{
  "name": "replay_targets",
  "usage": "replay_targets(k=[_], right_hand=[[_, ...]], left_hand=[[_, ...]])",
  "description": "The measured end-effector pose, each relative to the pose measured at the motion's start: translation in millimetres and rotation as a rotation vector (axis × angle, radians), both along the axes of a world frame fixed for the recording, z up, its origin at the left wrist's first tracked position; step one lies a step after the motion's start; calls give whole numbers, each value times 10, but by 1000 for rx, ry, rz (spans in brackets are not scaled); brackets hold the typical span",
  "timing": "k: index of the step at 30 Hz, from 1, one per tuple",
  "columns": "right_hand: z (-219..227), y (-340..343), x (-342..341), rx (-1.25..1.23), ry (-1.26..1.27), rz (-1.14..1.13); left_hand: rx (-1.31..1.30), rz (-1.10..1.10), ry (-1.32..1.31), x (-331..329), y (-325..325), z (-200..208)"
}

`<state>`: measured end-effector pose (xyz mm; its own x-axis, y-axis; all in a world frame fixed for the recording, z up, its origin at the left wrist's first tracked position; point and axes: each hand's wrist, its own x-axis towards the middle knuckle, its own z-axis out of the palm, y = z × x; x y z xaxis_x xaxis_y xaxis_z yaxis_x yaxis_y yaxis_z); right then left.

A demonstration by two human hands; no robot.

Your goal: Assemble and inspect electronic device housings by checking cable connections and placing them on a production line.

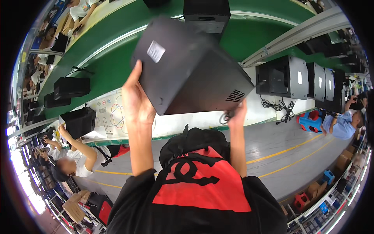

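Up in front of me, tilted, is a large black box-shaped device [175, 66]. It has a white label on one face, slotted vents near a corner and small round feet. My left hand [137, 99] grips its left side, thumb lying along the labelled face. At the lower right corner, by the vents, my right hand [238, 114] closes on the device, its fingers partly hidden behind it. A bundled black cable [227, 117] shows beside that hand. The device hangs above the white worktop [171, 126], apart from it.
Several black devices [302, 80] stand in a row on the right, with coiled black cables [286, 109] before them. A green conveyor belt [249, 39] carries another black device [206, 17]. A metal post [288, 37] slants at right. Co-workers sit left [83, 158] and right [341, 124].
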<state>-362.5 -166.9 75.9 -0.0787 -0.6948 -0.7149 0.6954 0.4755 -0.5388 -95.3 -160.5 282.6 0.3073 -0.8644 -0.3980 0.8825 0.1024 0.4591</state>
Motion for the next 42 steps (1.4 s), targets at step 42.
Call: replay_targets(k=[42], right_hand=[[-494, -1336, 652, -438, 1079, 1084]], left_hand=[[898, -336, -418, 810, 1639, -3786]])
